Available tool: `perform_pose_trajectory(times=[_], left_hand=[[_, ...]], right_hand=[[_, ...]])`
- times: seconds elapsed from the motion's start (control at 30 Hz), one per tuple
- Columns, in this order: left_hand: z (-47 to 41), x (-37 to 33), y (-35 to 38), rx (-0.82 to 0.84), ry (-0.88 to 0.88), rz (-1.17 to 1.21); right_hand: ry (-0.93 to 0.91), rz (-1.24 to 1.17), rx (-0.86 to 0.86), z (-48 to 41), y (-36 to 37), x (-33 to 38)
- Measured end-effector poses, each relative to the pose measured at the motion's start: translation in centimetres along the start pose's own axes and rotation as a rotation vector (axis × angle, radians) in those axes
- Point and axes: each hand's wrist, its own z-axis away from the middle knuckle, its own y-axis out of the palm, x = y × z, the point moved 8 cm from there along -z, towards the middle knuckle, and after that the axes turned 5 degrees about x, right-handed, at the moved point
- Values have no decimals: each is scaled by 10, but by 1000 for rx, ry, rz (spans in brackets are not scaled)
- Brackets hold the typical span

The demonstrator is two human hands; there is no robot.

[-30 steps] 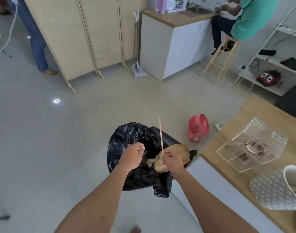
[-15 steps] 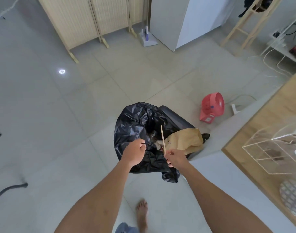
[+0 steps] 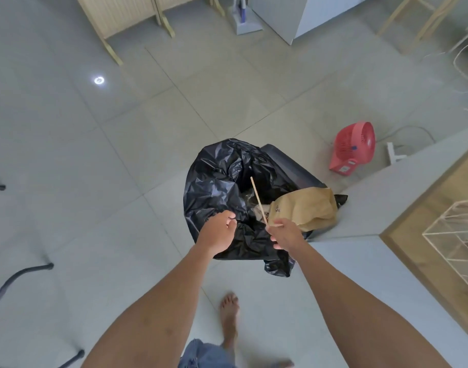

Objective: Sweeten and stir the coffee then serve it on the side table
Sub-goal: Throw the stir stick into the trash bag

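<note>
Wooden stirrer (image 3: 258, 200) points up-left, seemingly.

The wooden stir stick (image 3: 258, 200) is thin, pale and straight, a flat narrow strip of light wood. It stands tilted, its upper end leaning up and to the left, its lower end pinched in the right hand (image 3: 286, 235) between the thumb and the fingers (image 3: 276, 225). It hangs over the open mouth of the bin lined with a black bin bag (image 3: 222, 179), its shaft crossing in front of the dark plastic. Its lower part passes just beside the edge of the crumpled brown paper bag (image 3: 304, 208) that lies in the bin's mouth.
</note>
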Motion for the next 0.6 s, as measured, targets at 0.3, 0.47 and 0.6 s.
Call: perform_pose_trajectory(times=[0.3, 0.47, 0.6], left_hand=[[6, 9, 7, 10, -35, 2], [14, -3, 7, 5, -13, -11], [23, -14, 9, 8, 13, -43]], right_hand=[[26, 166, 10, -3, 5, -42], [-41, 175, -8, 18, -9, -17], [-112, 215, -76, 31, -26, -5]])
